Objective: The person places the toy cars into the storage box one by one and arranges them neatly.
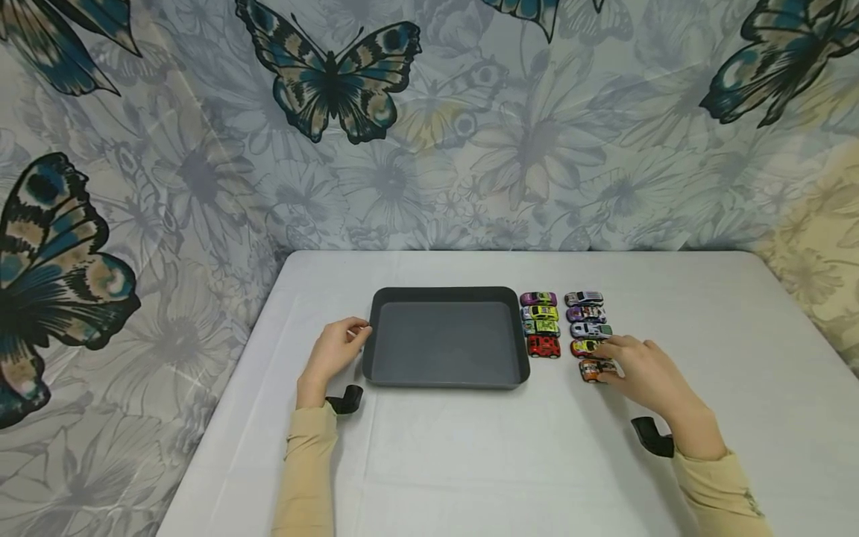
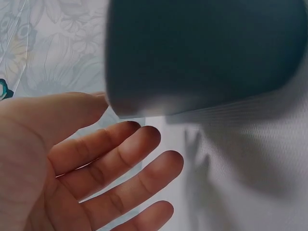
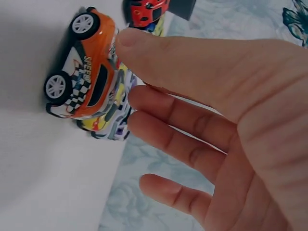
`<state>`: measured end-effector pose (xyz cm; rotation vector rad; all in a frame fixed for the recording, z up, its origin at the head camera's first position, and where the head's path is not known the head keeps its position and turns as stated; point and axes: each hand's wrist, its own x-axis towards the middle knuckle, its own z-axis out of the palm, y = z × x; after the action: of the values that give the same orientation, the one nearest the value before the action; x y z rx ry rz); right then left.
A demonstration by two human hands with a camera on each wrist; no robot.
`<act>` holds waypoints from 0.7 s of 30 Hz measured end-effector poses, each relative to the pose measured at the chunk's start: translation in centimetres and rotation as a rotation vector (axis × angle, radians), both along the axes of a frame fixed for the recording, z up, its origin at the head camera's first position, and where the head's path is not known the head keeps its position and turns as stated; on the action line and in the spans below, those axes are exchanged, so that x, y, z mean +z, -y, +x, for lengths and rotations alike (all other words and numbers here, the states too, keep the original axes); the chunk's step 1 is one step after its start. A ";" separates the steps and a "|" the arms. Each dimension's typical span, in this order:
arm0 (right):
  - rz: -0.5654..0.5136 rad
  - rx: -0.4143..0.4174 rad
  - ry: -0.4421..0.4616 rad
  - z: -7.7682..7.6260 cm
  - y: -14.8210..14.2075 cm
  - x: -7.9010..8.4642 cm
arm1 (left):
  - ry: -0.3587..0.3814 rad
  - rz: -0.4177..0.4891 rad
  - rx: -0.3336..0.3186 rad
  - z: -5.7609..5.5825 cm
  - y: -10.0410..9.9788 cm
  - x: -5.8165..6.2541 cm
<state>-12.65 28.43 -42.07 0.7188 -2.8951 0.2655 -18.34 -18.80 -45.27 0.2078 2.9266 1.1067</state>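
Note:
My left hand (image 1: 333,352) is at the left side of a dark grey rectangular tray (image 1: 443,377), fingertips right at its rim. In the left wrist view its loosely extended fingers (image 2: 144,178) spread beside the tray's corner, thumb against the edge. My right hand (image 1: 647,373) reaches over the near end of a column of toy cars. Its thumb lies at the orange toy car (image 3: 98,53), which is nearest. The other fingers extend over a yellow-and-red toy car (image 1: 582,348) behind it. Both cars stand on the table.
Farther back in that column are a silver car (image 1: 590,330), a purple car (image 1: 577,314) and a grey one (image 1: 584,297). Between them and the tray, a second column holds several cars, with a red car (image 1: 543,347) nearest. A white cloth covers the table (image 1: 470,462).

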 end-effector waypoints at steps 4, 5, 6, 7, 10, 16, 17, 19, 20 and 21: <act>0.010 -0.008 0.025 -0.1 -0.2 -0.4 | 0.007 0.012 -0.016 -0.1 0.0 -0.1; 0.012 -0.009 0.031 -0.1 -0.2 -0.5 | 0.008 0.015 -0.020 -0.1 0.0 -0.2; 0.014 -0.010 0.034 -0.1 -0.3 -0.6 | 0.008 0.016 -0.023 -0.1 -0.1 -0.2; 0.015 -0.011 0.038 -0.2 -0.3 -0.8 | 0.007 0.019 -0.026 -0.1 -0.1 -0.2; 0.019 -0.021 0.047 -0.2 -0.3 -1.0 | 0.003 0.033 -0.027 -0.2 -0.1 -0.2; 0.016 -0.030 0.066 -0.4 -0.3 -1.3 | 0.005 0.100 -0.034 -0.3 -0.1 -0.4; 0.016 -0.030 0.067 -0.4 -0.3 -1.4 | 0.008 0.115 -0.035 -0.3 0.0 -0.5; 0.018 -0.027 0.062 -0.4 -0.3 -1.5 | 0.014 0.142 -0.030 -0.4 0.0 -0.7; 0.017 -0.026 0.059 -0.4 -0.3 -1.5 | 0.018 0.154 -0.026 -0.4 0.0 -0.7; 0.014 -0.025 0.056 -0.5 -0.4 -1.6 | 0.018 0.163 -0.022 -0.4 0.0 -0.8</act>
<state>-13.12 28.78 -43.67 0.6882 -2.9597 0.2663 -18.79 -18.82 -46.06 0.2284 2.8116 1.3372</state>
